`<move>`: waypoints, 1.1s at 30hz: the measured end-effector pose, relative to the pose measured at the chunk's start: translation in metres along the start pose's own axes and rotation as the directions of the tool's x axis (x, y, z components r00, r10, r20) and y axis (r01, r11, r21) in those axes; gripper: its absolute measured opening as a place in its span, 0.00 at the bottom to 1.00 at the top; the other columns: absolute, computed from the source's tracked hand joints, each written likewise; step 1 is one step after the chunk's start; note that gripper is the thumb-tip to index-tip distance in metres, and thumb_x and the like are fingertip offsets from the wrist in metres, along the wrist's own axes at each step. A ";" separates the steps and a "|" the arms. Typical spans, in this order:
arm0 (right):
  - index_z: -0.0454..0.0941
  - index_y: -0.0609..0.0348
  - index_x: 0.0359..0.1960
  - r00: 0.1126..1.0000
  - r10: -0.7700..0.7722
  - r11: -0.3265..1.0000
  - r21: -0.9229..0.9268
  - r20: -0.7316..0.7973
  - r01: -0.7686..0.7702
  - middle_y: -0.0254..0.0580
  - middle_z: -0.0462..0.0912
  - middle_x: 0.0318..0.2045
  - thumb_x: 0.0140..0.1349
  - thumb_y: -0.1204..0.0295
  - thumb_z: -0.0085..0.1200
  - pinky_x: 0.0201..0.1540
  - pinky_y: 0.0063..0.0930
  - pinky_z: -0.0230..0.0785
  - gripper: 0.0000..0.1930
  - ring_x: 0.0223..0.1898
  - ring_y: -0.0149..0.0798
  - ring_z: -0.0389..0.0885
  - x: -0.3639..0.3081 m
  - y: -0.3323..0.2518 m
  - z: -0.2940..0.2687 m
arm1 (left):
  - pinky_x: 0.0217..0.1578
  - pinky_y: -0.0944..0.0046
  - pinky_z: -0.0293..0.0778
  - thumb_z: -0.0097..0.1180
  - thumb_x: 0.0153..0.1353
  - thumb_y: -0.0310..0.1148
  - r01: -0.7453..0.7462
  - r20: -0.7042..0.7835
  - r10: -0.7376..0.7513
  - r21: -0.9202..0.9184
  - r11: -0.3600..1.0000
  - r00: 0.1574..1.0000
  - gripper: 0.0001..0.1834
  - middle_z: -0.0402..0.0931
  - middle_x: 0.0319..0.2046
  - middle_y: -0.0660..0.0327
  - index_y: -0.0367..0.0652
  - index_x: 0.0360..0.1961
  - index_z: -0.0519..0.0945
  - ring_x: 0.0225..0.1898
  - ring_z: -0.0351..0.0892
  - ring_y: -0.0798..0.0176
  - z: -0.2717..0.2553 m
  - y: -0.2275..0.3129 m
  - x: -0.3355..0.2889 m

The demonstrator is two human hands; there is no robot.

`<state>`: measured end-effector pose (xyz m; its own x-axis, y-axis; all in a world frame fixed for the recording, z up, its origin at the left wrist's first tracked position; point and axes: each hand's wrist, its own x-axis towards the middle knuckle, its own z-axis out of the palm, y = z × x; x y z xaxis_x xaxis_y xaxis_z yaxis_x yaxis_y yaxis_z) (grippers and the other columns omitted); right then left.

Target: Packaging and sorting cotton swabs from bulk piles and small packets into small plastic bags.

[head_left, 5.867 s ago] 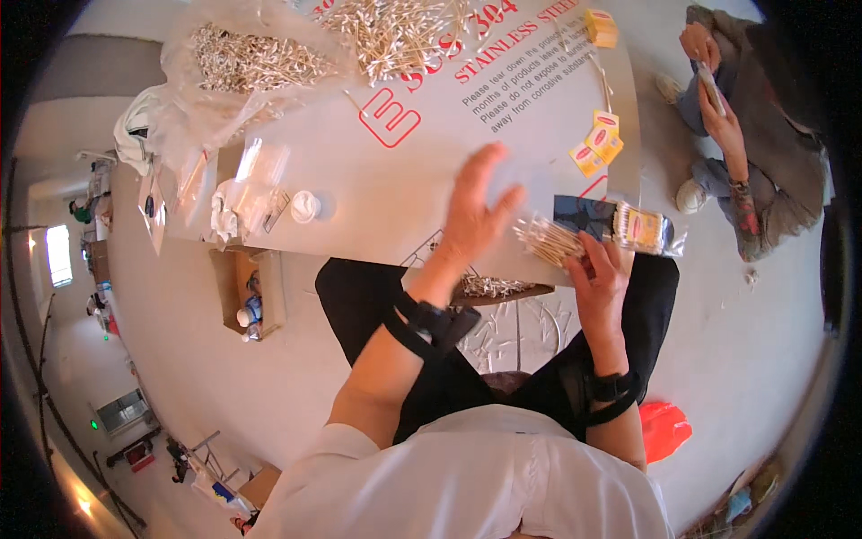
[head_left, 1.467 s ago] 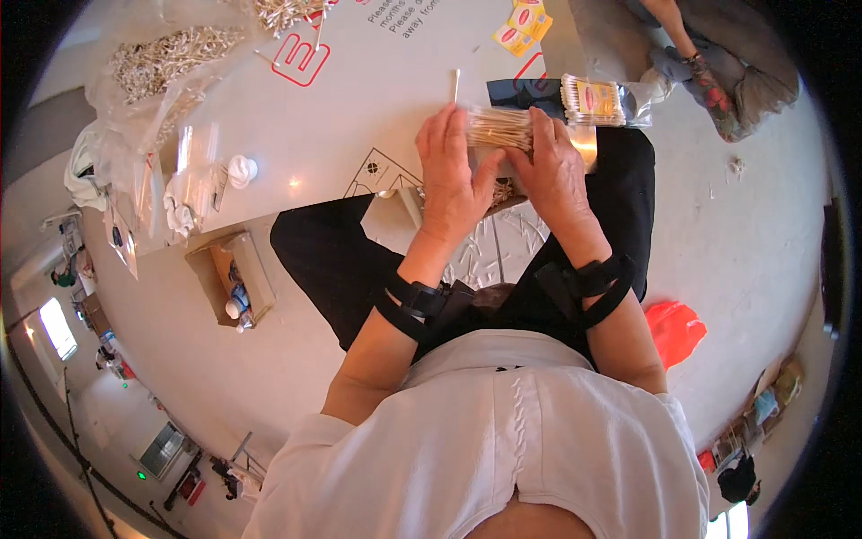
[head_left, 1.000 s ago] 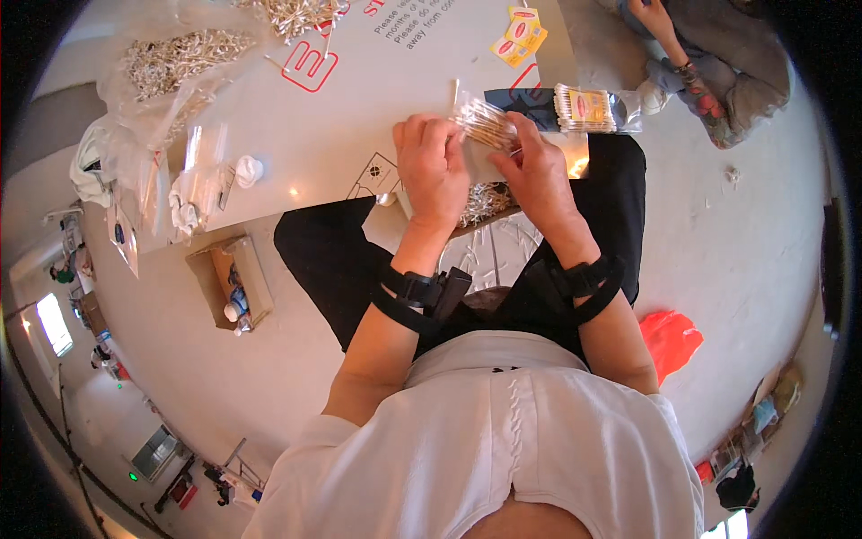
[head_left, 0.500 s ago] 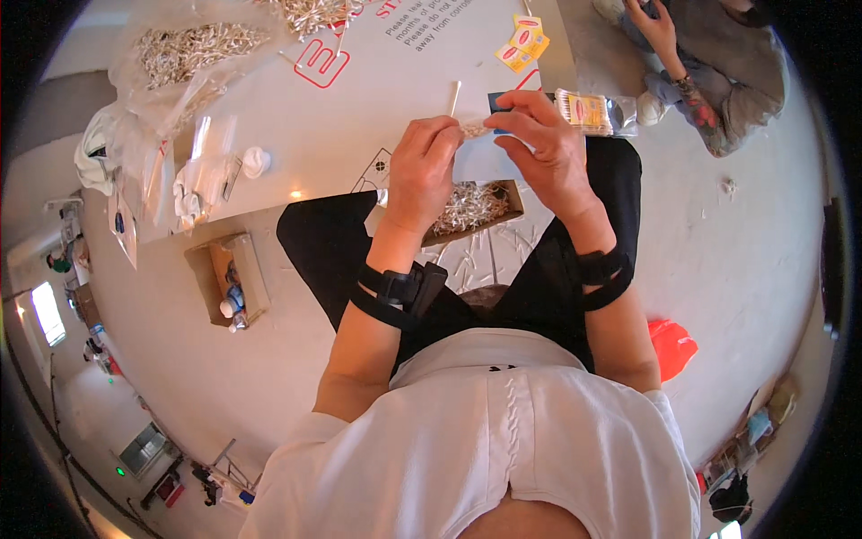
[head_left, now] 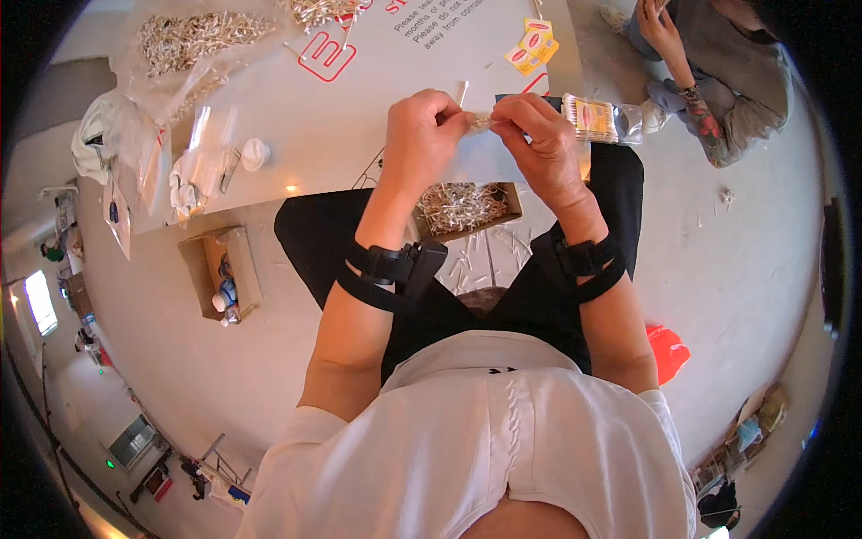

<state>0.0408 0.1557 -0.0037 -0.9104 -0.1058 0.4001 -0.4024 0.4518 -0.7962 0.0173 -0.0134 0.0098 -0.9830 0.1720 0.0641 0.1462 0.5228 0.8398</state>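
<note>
Over the near edge of the table (head_left: 337, 126), my two hands meet at a small bunch of cotton swabs (head_left: 480, 120). My left hand (head_left: 420, 135) is closed on its left end, with a single swab (head_left: 464, 92) poking up beside the fingers. At the other end, the fingertips of my right hand (head_left: 543, 144) pinch the bunch. Most of the bunch is hidden by fingers. Just right of my right hand lies a clear pack of cotton swabs (head_left: 590, 119) with a yellow label. Below my hands, a cardboard box (head_left: 514, 203) holds loose swabs.
Heaped swabs (head_left: 197, 43) lie in clear plastic at the far left. Yellow cards (head_left: 532, 47) are at the back right. A white round object (head_left: 255, 154) sits left. A cardboard box with bottles (head_left: 199, 278) and a red bag (head_left: 666, 352) are on the floor. Another person (head_left: 736, 85) sits right.
My right hand's fingers, spread apart before, have closed on the right end of the bunch. My left hand has shifted slightly up and left.
</note>
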 end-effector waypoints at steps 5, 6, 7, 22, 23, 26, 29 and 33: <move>0.75 0.60 0.29 0.997 -0.071 0.997 -0.012 0.022 0.071 0.43 0.76 0.28 0.50 0.81 0.56 0.30 0.31 0.71 0.05 0.28 0.46 0.78 0.003 0.001 -0.001 | 0.21 0.72 0.64 0.66 0.47 0.30 0.150 0.131 -0.142 -0.053 0.987 0.981 0.11 0.72 0.14 0.66 0.35 0.20 0.78 0.20 0.66 0.75 -0.012 -0.002 0.016; 0.74 0.60 0.28 0.998 -0.060 0.998 0.002 0.026 0.060 0.43 0.76 0.27 0.50 0.82 0.55 0.30 0.31 0.71 0.05 0.28 0.46 0.78 0.003 0.001 0.000 | 0.21 0.71 0.64 0.68 0.45 0.31 0.156 0.160 -0.148 -0.036 0.987 0.976 0.12 0.72 0.14 0.66 0.36 0.19 0.77 0.20 0.66 0.75 -0.014 -0.004 0.020; 0.74 0.60 0.27 0.998 -0.050 0.999 0.016 0.030 0.049 0.43 0.76 0.27 0.50 0.82 0.55 0.30 0.31 0.70 0.04 0.28 0.46 0.78 0.003 0.001 0.000 | 0.20 0.71 0.64 0.69 0.43 0.32 0.161 0.189 -0.155 -0.019 0.987 0.970 0.13 0.71 0.14 0.67 0.37 0.18 0.77 0.19 0.66 0.74 -0.016 -0.005 0.023; 0.70 0.62 0.27 1.000 0.014 1.000 0.009 -0.013 -0.013 0.44 0.74 0.26 0.48 0.83 0.55 0.29 0.32 0.70 0.07 0.27 0.48 0.76 0.002 0.008 0.005 | 0.24 0.71 0.67 0.70 0.44 0.35 0.067 0.283 -0.088 0.084 0.994 0.955 0.15 0.73 0.17 0.66 0.37 0.22 0.76 0.21 0.69 0.74 -0.016 -0.006 0.035; 0.70 0.62 0.27 1.000 0.014 1.000 0.009 -0.013 -0.014 0.44 0.74 0.26 0.48 0.83 0.55 0.29 0.32 0.70 0.07 0.27 0.48 0.76 0.002 0.008 0.005 | 0.24 0.71 0.67 0.70 0.44 0.35 0.068 0.283 -0.089 0.084 0.994 0.955 0.15 0.73 0.17 0.66 0.37 0.22 0.76 0.21 0.69 0.74 -0.016 -0.006 0.035; 0.69 0.62 0.26 1.000 0.022 1.000 0.017 -0.009 -0.022 0.44 0.74 0.26 0.49 0.83 0.55 0.29 0.33 0.69 0.07 0.27 0.49 0.75 0.000 0.005 0.005 | 0.25 0.71 0.68 0.69 0.44 0.34 0.063 0.327 -0.083 0.070 0.996 0.941 0.15 0.73 0.17 0.66 0.37 0.22 0.76 0.21 0.69 0.73 -0.016 -0.004 0.032; 0.69 0.63 0.26 0.998 0.063 0.998 0.007 0.007 -0.063 0.45 0.73 0.26 0.49 0.83 0.55 0.29 0.35 0.69 0.07 0.27 0.49 0.75 -0.001 0.002 0.005 | 0.25 0.70 0.68 0.69 0.44 0.33 0.036 0.319 -0.056 0.067 0.997 0.946 0.14 0.73 0.18 0.66 0.37 0.22 0.76 0.22 0.69 0.73 -0.017 -0.002 0.032; 0.68 0.63 0.27 0.996 0.091 0.996 0.018 0.000 -0.091 0.46 0.73 0.26 0.49 0.82 0.56 0.29 0.35 0.68 0.08 0.27 0.50 0.74 -0.004 0.004 0.008 | 0.26 0.69 0.69 0.68 0.45 0.32 -0.104 0.312 0.035 0.207 0.973 0.949 0.13 0.74 0.18 0.65 0.36 0.24 0.76 0.22 0.70 0.73 -0.014 -0.001 0.030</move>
<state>0.0421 0.1508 -0.0115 -0.9433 -0.0641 0.3257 -0.3193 0.4436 -0.8374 -0.0136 -0.0201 0.0183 -0.8935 0.4422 -0.0775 0.2676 0.6633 0.6989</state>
